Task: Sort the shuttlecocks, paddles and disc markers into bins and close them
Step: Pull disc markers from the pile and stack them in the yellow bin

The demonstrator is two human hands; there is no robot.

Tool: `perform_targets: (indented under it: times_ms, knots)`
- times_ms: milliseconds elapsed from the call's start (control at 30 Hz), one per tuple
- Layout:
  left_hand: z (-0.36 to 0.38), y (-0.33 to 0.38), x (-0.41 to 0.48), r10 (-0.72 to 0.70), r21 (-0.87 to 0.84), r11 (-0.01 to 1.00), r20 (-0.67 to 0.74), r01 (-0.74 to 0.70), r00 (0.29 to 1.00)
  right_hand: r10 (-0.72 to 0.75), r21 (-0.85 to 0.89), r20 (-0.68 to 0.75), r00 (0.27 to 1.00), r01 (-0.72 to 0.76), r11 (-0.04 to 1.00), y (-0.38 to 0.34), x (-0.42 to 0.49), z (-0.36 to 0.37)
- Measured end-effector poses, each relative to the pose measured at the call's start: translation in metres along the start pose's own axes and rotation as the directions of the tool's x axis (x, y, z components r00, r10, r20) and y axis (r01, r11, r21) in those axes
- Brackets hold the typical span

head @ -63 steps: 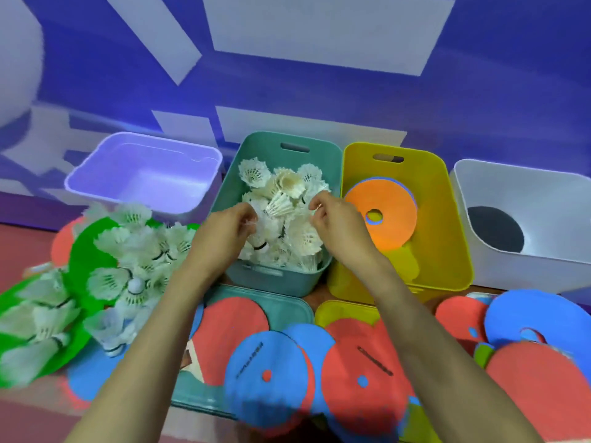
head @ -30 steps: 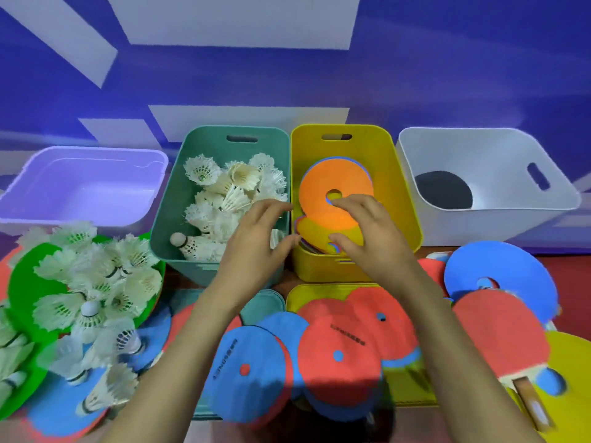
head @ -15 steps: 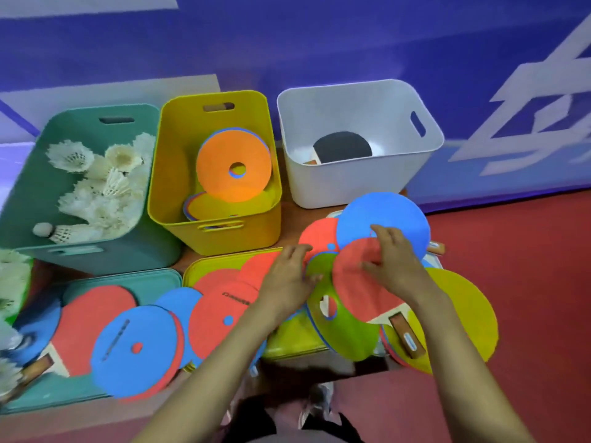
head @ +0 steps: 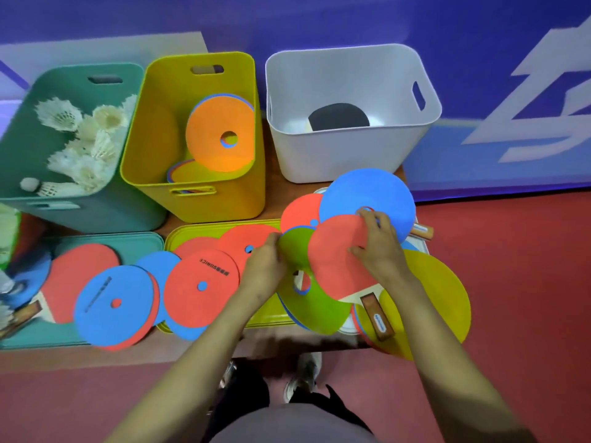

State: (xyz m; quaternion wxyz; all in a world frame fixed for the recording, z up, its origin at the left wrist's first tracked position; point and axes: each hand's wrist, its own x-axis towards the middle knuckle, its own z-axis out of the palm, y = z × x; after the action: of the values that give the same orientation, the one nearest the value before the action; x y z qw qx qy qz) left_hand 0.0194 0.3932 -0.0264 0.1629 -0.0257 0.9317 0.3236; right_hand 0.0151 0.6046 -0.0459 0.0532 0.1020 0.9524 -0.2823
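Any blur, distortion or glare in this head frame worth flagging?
Head view: wide-angle bowing curves the white bin; this view's left margin smears the shuttlecocks there; the left hand and right hand look fairly sharp; lighting is even, with no harsh glare.

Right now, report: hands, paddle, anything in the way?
Left hand pinches green disc marker. Right hand on red paddle, grip unclear. Paddle tops the pile; white bin open beyond.

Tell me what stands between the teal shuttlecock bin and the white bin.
The yellow bin, holding an orange disc marker atop others, as the head view shows.
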Motion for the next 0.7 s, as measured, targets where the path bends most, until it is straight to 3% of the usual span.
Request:
perform_targets:
  times_ms: [300,467,600,700]
  knots:
    - [-0.02,0.005,-0.003,0.044,-0.015,0.999,-0.2,-0.048,0.979,0.013,0.293,-0.114,0.993,0.021,0.956,-0.008,0.017,-0.01]
    - [-0.039,0.005,0.001,0.04,0.096,0.995,-0.249,-0.017,0.968,0.059,0.302,-0.111,0.992,-0.023,0.953,-0.014,0.035,-0.001]
    - [-0.046,-0.01,-0.007,0.01,0.094,0.995,-0.299,0.019,0.954,0.063,0.26,-0.07,0.996,-0.043,0.965,-0.012,0.036,0.013]
    - [-0.048,-0.018,-0.014,0.0,0.04,0.999,-0.337,0.015,0.941,0.092,0.343,-0.086,0.992,-0.057,0.937,-0.012,0.034,0.019]
